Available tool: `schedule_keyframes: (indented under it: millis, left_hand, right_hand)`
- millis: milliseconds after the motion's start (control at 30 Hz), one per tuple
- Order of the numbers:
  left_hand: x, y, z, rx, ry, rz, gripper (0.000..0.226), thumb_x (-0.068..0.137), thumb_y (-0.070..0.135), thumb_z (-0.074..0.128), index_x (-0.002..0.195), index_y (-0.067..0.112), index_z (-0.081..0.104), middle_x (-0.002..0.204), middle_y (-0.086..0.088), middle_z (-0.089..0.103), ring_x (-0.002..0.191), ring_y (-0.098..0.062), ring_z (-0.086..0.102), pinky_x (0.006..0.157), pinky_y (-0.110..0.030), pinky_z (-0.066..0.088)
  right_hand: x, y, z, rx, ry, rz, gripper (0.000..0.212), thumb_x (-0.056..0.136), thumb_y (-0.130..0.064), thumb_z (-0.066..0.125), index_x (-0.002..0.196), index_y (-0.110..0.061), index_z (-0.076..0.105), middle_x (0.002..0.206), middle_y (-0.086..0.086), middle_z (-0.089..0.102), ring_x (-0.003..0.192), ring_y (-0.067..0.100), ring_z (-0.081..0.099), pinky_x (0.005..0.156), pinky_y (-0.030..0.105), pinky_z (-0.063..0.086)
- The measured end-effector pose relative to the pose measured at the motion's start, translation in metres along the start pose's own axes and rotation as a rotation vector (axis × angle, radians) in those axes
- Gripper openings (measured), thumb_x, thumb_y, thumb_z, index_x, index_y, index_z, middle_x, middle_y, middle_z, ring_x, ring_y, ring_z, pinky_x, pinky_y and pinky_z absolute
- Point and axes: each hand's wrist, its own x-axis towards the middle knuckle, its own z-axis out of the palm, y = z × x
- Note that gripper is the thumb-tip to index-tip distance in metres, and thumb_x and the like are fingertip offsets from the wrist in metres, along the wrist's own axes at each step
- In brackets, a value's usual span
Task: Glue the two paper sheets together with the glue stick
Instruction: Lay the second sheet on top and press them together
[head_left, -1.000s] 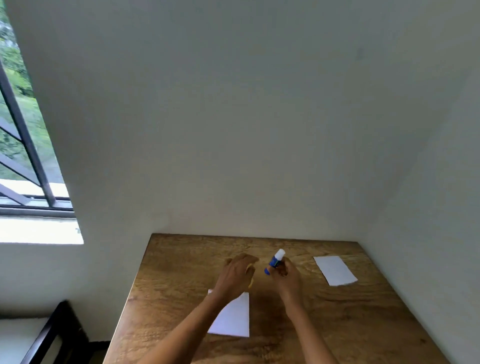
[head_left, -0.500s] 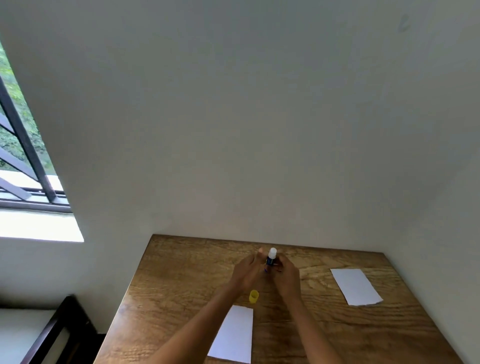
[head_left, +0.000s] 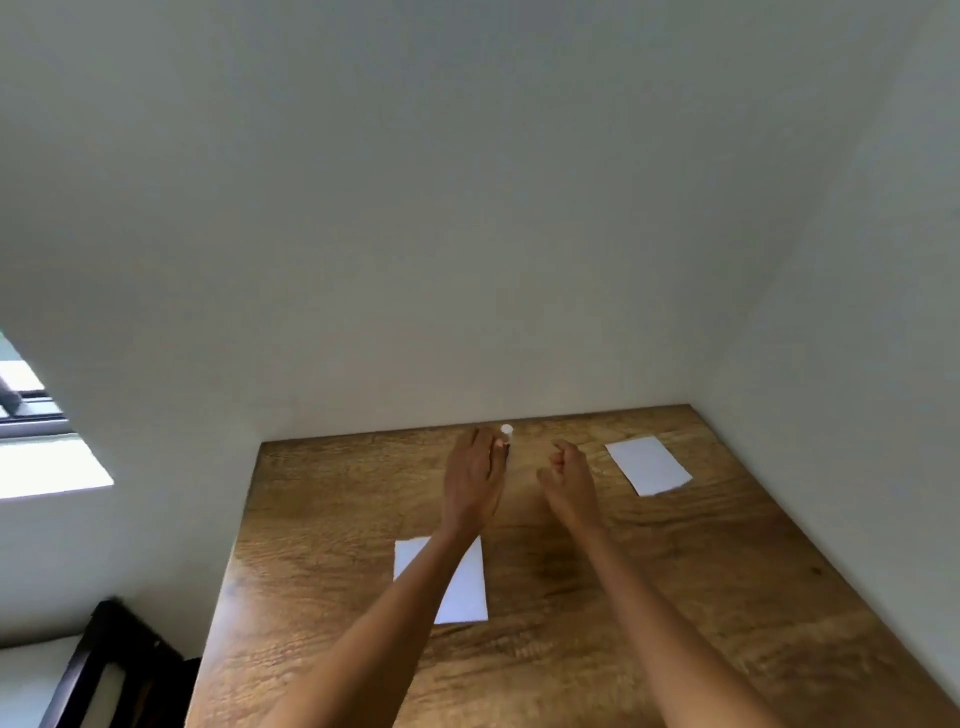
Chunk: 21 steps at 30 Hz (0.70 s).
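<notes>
The glue stick (head_left: 506, 436) stands upright near the table's far edge; its white tip and a bit of dark body show past my left hand (head_left: 475, 478). Thumb and fingertips of that hand hold the stick, and the hand hides most of it. To the right and apart from the stick, my right hand (head_left: 569, 480) is loosely curled, with nothing visible in it. One white paper sheet (head_left: 465, 592) lies near me, partly under my left forearm. The other white sheet (head_left: 649, 465) lies at the far right. I see no yellow cap.
The wooden table (head_left: 675, 597) sits in a corner, with white walls right behind it and along its right side. A dark chair frame (head_left: 119, 660) stands at the lower left, beside the table. A window (head_left: 31, 415) is in the left wall.
Both hands were on the glue stick; now my right hand has let go and moved right while my left keeps it. The yellow cap seen on the table is out of sight.
</notes>
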Motion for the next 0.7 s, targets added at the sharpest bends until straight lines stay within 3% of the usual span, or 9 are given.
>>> schedule_keyframes:
  millis: [100, 167, 200, 267, 367, 433, 567, 700]
  left_hand:
    - [-0.010, 0.032, 0.023, 0.003, -0.101, 0.131, 0.017, 0.094, 0.012, 0.041, 0.089, 0.012, 0.057, 0.089, -0.002, 0.060, 0.079, -0.015, 0.054, 0.065, -0.023, 0.036]
    - [-0.018, 0.055, 0.046, -0.035, -0.284, 0.085, 0.019, 0.096, 0.015, 0.040, 0.094, 0.009, 0.057, 0.101, -0.007, 0.059, 0.089, -0.021, 0.058, 0.071, -0.026, 0.042]
    - [-0.021, 0.065, 0.058, -0.049, -0.375, 0.030, 0.022, 0.096, 0.017, 0.039, 0.101, 0.008, 0.058, 0.110, -0.009, 0.057, 0.098, -0.024, 0.057, 0.080, -0.032, 0.047]
    - [-0.026, 0.084, 0.083, -0.097, -0.497, -0.094, 0.031, 0.097, 0.017, 0.038, 0.122, 0.004, 0.052, 0.132, -0.013, 0.049, 0.120, -0.027, 0.048, 0.102, -0.037, 0.041]
    - [-0.022, 0.101, 0.121, -0.273, -0.491, -0.450, 0.042, 0.096, 0.012, 0.040, 0.136, 0.003, 0.038, 0.144, -0.013, 0.039, 0.124, -0.026, 0.045, 0.098, -0.031, 0.041]
    - [-0.013, 0.106, 0.144, -0.395, -0.444, -0.665, 0.045, 0.095, 0.011, 0.043, 0.138, 0.000, 0.036, 0.143, -0.015, 0.041, 0.123, -0.029, 0.049, 0.102, -0.038, 0.045]
    - [0.003, 0.110, 0.166, -0.470, -0.415, -0.783, 0.039, 0.095, 0.011, 0.040, 0.133, -0.001, 0.041, 0.132, -0.017, 0.051, 0.115, -0.029, 0.054, 0.100, -0.040, 0.047]
    - [0.012, 0.107, 0.181, -0.496, -0.431, -0.805, 0.044, 0.096, 0.012, 0.040, 0.138, 0.004, 0.035, 0.138, -0.015, 0.045, 0.121, -0.028, 0.048, 0.103, -0.040, 0.044]
  right_hand:
    - [-0.004, 0.012, -0.029, -0.107, 0.117, 0.021, 0.036, 0.089, -0.007, 0.047, 0.125, -0.007, 0.047, 0.124, 0.015, 0.048, 0.106, 0.025, 0.051, 0.084, 0.031, 0.042]
    - [0.000, 0.026, -0.052, -0.201, 0.162, 0.058, 0.034, 0.090, -0.006, 0.047, 0.124, -0.004, 0.048, 0.126, 0.018, 0.046, 0.113, 0.030, 0.047, 0.091, 0.037, 0.040]
    - [0.004, 0.035, -0.063, -0.257, 0.161, 0.083, 0.035, 0.090, -0.007, 0.048, 0.125, -0.004, 0.047, 0.129, 0.019, 0.044, 0.117, 0.031, 0.044, 0.094, 0.039, 0.039]
    - [0.015, 0.052, -0.088, -0.335, 0.158, 0.154, 0.040, 0.089, -0.006, 0.050, 0.129, -0.004, 0.046, 0.135, 0.019, 0.041, 0.123, 0.032, 0.041, 0.099, 0.040, 0.038]
    - [0.033, 0.077, -0.118, -0.334, 0.164, 0.259, 0.044, 0.088, -0.006, 0.050, 0.132, 0.000, 0.042, 0.136, 0.021, 0.039, 0.122, 0.033, 0.043, 0.098, 0.039, 0.041]
    - [0.045, 0.093, -0.131, -0.345, 0.149, 0.295, 0.044, 0.090, -0.011, 0.051, 0.131, 0.002, 0.040, 0.134, 0.022, 0.040, 0.119, 0.033, 0.045, 0.095, 0.037, 0.042]
    - [0.068, 0.115, -0.142, -0.369, 0.148, 0.335, 0.042, 0.092, -0.024, 0.052, 0.123, 0.004, 0.049, 0.127, 0.021, 0.051, 0.116, 0.031, 0.050, 0.091, 0.032, 0.042]
    - [0.084, 0.122, -0.142, -0.349, 0.127, 0.346, 0.027, 0.089, -0.021, 0.056, 0.088, 0.005, 0.065, 0.092, 0.018, 0.066, 0.087, 0.027, 0.061, 0.077, 0.031, 0.048]
